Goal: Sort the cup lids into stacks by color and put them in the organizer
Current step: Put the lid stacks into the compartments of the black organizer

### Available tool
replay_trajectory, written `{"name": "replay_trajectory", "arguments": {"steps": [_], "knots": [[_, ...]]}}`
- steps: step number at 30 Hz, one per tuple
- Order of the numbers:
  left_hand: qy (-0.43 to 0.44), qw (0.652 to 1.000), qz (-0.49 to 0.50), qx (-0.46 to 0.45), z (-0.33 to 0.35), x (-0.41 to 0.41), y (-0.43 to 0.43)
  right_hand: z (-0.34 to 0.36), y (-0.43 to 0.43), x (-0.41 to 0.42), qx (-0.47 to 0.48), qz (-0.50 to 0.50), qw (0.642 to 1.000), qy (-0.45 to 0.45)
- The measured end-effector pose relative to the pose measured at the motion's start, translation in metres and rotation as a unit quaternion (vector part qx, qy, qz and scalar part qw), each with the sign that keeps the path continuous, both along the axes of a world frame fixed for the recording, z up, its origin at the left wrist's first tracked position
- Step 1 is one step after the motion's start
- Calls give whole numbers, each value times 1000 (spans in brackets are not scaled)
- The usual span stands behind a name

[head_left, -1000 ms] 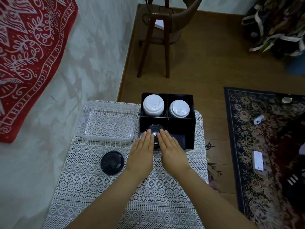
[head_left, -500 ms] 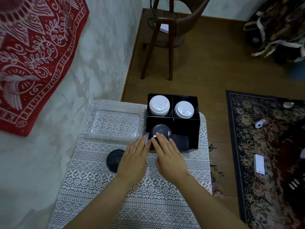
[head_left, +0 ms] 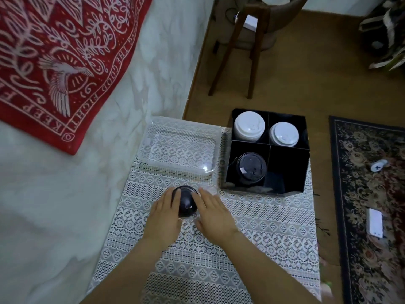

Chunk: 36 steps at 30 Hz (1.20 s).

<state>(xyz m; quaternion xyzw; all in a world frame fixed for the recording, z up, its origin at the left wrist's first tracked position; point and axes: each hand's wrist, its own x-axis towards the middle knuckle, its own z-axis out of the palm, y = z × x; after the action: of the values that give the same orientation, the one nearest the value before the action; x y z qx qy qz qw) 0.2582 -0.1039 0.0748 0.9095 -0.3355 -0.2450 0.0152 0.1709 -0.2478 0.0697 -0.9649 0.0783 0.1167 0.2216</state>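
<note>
On the tabletop (head_left: 263, 238), the organizer (head_left: 287, 165) sits right of centre. The left hand (head_left: 166, 213) and right hand (head_left: 213, 213), flat and apart, press against either side of the black lid stack (head_left: 186, 204) at centre; squeeze evenly and lift it level.

Dim, soft indoor light, faint shadows. Glare glints at the near right corner of the clear tray (head_left: 207, 170). Motion blur smears the right hand (head_left: 215, 216) at its fingertips; wide-angle distortion bends the edges.
</note>
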Motion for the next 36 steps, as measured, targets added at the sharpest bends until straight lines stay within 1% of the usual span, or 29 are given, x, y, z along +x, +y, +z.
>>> {"name": "replay_trajectory", "arguments": {"steps": [2, 4, 7, 11, 17, 21, 24, 27, 36], "knots": [[16, 1000, 11, 14, -8, 6, 1, -10, 5, 7, 16, -6, 999, 35], [26, 999, 20, 18, -15, 11, 1, -17, 10, 13, 22, -23, 999, 34], [28, 999, 23, -4, -25, 16, 0, -26, 16, 18, 24, -36, 998, 48], [42, 998, 42, -22, -29, 18, -5, -36, 16, 21, 15, -47, 998, 44], [57, 996, 58, -36, -36, 15, -7, -45, 19, 26, 53, -84, 995, 30], [41, 997, 43, -41, -32, 14, -8, -45, 17, 25, 59, -89, 994, 24], [48, 996, 38, -71, -25, 7, -11, -40, 13, 14, 72, -108, 991, 7], [58, 994, 26, -92, -16, -4, -17, -29, 7, -4, 73, -117, 990, -3], [75, 990, -37, -117, 20, -47, -52, 5, -26, -65, 71, -166, 983, -25]]}}
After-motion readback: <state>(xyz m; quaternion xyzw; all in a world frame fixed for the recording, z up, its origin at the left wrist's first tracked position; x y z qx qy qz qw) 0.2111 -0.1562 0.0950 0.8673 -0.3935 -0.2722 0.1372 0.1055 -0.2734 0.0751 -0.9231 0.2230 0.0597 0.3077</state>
